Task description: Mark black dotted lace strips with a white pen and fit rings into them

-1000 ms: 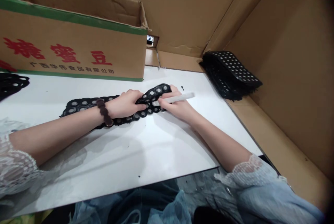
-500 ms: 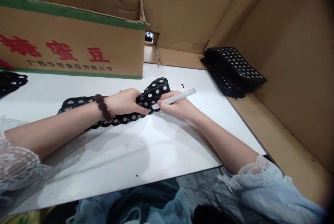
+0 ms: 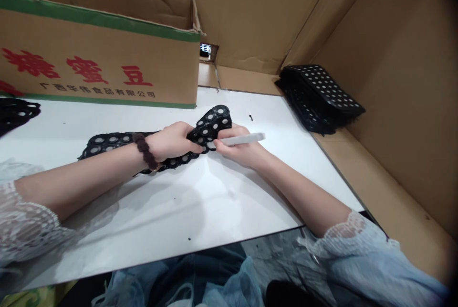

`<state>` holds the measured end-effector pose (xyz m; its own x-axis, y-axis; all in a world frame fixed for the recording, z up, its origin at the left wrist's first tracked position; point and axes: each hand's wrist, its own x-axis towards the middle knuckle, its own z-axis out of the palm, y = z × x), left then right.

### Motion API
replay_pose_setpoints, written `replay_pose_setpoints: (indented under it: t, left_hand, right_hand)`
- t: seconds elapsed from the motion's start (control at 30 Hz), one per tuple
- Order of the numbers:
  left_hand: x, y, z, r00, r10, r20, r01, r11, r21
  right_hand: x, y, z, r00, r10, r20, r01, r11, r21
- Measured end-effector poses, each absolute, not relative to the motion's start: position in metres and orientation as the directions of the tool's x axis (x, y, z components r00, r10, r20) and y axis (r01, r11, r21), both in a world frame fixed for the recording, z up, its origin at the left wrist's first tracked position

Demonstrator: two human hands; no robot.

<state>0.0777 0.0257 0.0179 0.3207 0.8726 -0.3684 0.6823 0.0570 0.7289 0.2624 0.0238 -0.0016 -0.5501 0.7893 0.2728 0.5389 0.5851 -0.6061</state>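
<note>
A black sheet with rows of pale round dots lies on the white table, its right end lifted and bent upward. My left hand is closed on this sheet near the bend, thumb pointing right. My right hand pinches a white pen-like tool whose rear end points right. The tool's tip meets the dotted sheet beside my left thumb; the exact contact is too small to make out. Part of the sheet is hidden under my left wrist and forearm.
A cardboard box with green edges and red lettering stands at the back left. Stacked dotted black sheets lie at the right by the cardboard wall. Black openwork pieces sit at the left edge. Small black scraps dot the white table.
The white tool's rear end has dipped, so it lies flatter. My left forearm has shifted slightly right. Both hands keep their holds.
</note>
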Motion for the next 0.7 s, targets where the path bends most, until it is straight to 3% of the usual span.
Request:
replay_pose_setpoints:
  t: [0.27, 0.53, 0.7]
  left_hand:
    - [0.08, 0.023, 0.014, 0.248, 0.933, -0.263, 0.722, 0.003, 0.692]
    - [0.072, 0.025, 0.015, 0.392, 0.848, -0.357, 0.587, 0.068, 0.807]
    - [0.068, 0.03, 0.018, 0.439, 0.819, -0.369, 0.625, 0.017, 0.781]
  right_hand:
    - [0.246, 0.022, -0.015, -0.422, 0.789, 0.447, 0.663, 0.605, -0.442]
    - [0.247, 0.025, -0.007, -0.389, 0.834, 0.39, 0.626, 0.55, -0.553]
    - [0.259, 0.023, 0.002, -0.469, 0.848, 0.248, 0.513, 0.49, -0.705]
